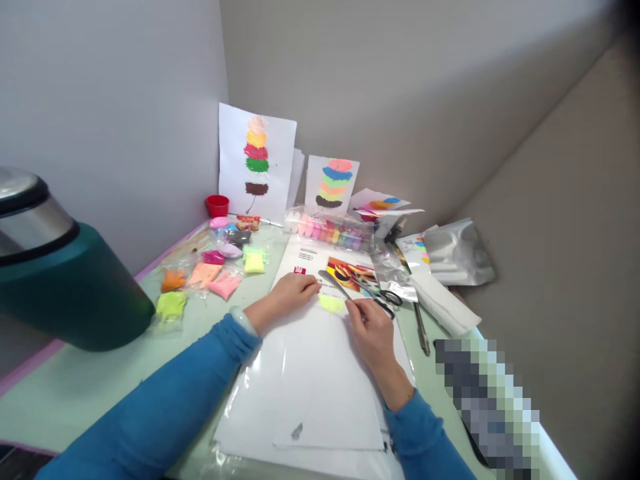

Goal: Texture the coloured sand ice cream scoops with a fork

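My right hand (373, 333) pinches the handle of a thin palette knife (334, 283), whose grey blade points up and left. Just below the blade, a flat pale-yellow clay patch (331, 304) lies on a white sheet of paper (325, 380). My left hand (290, 295) rests on the paper left of the patch with its fingers curled together; whether anything is between them is hidden. Scissors (390, 297) with black handles lie just beyond my right hand, over a printed picture of coloured pencils (345, 270).
On the left are clay packets (203, 273) and a large green flask (83, 293). A red cup (217, 205), painted sheets (257, 160) and a clear pack of coloured clay (330, 230) stand at the back. A pen (421, 330) and a white roll (445, 303) lie right.
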`<action>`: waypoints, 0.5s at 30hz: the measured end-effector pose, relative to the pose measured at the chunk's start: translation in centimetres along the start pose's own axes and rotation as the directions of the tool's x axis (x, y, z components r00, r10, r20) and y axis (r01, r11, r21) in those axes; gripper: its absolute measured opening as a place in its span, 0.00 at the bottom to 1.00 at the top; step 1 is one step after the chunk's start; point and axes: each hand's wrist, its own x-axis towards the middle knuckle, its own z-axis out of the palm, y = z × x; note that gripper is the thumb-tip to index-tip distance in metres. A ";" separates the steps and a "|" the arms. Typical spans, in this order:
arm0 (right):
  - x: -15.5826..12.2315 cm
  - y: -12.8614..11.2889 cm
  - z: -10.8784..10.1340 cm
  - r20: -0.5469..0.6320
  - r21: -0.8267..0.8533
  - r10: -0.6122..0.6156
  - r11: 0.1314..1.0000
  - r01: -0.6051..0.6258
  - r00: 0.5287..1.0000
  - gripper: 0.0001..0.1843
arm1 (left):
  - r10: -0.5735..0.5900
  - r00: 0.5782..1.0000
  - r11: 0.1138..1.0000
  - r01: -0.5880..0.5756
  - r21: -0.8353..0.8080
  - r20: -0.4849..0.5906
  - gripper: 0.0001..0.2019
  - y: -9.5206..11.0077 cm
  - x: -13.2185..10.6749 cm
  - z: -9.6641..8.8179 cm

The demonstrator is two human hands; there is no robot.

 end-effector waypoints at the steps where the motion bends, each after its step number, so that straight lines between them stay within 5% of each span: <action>1: 0.0 0.0 0.0 0.002 0.009 0.006 1.000 -0.006 1.000 0.17 | -0.002 1.000 1.000 0.002 0.008 0.003 0.17 -0.1 0.0 0.1; 15: -0.3 0.6 -0.7 0.049 0.035 0.109 0.993 -0.111 0.993 0.19 | -0.016 1.000 0.997 0.013 0.081 0.027 0.16 -0.1 0.0 0.3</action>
